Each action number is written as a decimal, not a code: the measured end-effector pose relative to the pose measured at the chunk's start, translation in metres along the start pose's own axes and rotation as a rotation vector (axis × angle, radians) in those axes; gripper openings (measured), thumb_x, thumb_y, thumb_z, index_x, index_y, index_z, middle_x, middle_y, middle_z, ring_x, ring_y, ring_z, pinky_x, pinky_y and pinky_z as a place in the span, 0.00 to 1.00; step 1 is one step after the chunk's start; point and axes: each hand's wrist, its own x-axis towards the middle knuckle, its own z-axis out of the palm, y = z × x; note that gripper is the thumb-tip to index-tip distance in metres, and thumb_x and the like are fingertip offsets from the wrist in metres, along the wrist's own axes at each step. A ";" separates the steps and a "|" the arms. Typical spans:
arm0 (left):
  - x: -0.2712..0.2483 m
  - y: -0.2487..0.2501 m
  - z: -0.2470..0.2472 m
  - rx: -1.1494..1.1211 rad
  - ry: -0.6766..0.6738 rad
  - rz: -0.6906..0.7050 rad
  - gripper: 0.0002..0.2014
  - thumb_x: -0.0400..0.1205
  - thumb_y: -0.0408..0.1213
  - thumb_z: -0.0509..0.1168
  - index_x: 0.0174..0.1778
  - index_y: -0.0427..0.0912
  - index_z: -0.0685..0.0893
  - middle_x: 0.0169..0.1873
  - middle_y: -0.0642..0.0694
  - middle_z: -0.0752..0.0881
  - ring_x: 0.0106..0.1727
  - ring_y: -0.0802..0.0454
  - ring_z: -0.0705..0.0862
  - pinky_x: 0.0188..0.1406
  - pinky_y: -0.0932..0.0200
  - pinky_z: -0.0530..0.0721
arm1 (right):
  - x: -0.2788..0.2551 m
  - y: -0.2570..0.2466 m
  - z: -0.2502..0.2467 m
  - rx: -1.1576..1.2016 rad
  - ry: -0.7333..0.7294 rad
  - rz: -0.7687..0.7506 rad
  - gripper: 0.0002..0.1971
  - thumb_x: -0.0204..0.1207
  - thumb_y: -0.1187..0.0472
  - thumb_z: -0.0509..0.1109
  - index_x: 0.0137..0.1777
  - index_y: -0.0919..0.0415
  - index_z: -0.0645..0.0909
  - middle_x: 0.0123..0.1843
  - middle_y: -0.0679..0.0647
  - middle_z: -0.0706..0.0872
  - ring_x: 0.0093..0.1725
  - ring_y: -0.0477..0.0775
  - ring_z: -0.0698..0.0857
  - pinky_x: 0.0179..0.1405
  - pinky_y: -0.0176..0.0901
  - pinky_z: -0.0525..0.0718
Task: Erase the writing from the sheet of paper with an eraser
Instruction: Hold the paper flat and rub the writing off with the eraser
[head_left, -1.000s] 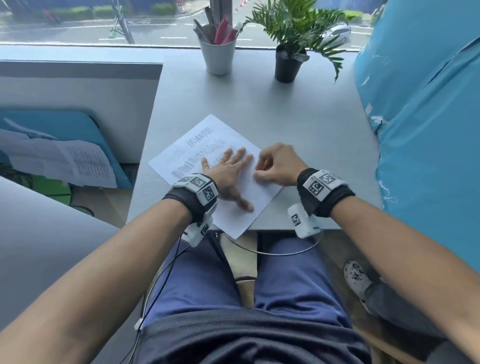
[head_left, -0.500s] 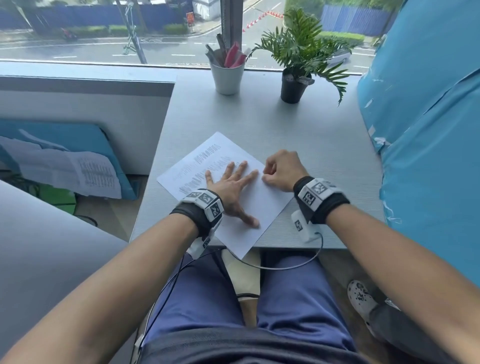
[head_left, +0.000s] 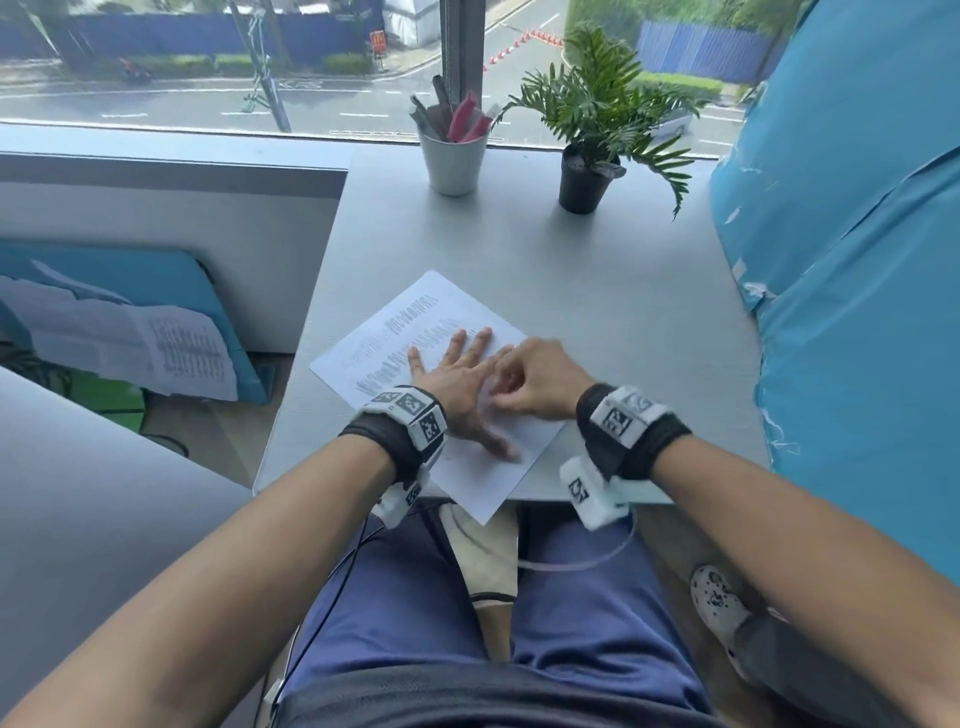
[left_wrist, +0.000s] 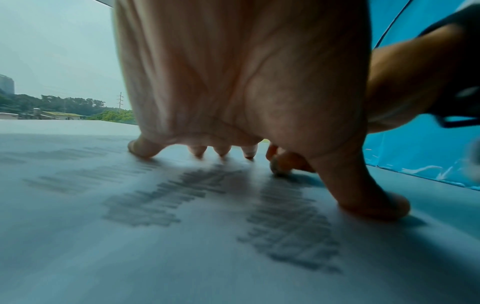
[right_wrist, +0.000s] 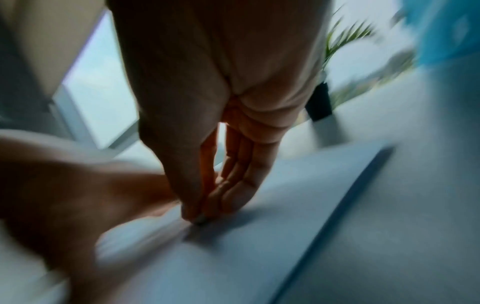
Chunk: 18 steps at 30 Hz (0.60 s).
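Paper (head_left: 395, 332) lies angled on the grey desk (head_left: 597, 312), left hand (head_left: 457, 379) spread flat on it. Left wrist view: right hand's fingertips pinch a small eraser (left_wrist: 278, 169) against the sheet. Right wrist view: blurred. Thin paper probably buckles; pin it beside the rubbing.

Matt paper sheet (head_left: 467, 473), smooth desk (head_left: 597, 291)

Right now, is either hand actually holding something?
The right hand pinches a small eraser at its fingertips; exact grip point unclear. The left hand only presses the paper flat.
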 end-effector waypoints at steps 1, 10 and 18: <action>-0.001 -0.001 0.000 -0.017 0.004 0.004 0.73 0.54 0.78 0.74 0.85 0.65 0.31 0.84 0.57 0.26 0.84 0.47 0.25 0.70 0.14 0.31 | 0.010 0.010 -0.013 0.008 0.071 0.068 0.03 0.64 0.61 0.80 0.36 0.59 0.90 0.32 0.52 0.89 0.31 0.46 0.84 0.32 0.35 0.81; -0.001 0.005 -0.003 -0.009 -0.017 -0.020 0.72 0.58 0.75 0.76 0.84 0.65 0.30 0.83 0.56 0.24 0.84 0.45 0.24 0.70 0.12 0.33 | -0.008 -0.011 0.011 -0.005 -0.005 -0.023 0.04 0.66 0.65 0.77 0.33 0.60 0.85 0.31 0.53 0.87 0.31 0.49 0.83 0.30 0.37 0.80; -0.002 0.009 -0.002 -0.009 0.000 -0.030 0.69 0.61 0.73 0.76 0.85 0.64 0.31 0.84 0.57 0.26 0.84 0.46 0.26 0.70 0.11 0.35 | -0.002 -0.002 0.012 0.053 0.108 0.048 0.04 0.62 0.65 0.78 0.30 0.61 0.86 0.29 0.51 0.86 0.28 0.45 0.81 0.29 0.33 0.77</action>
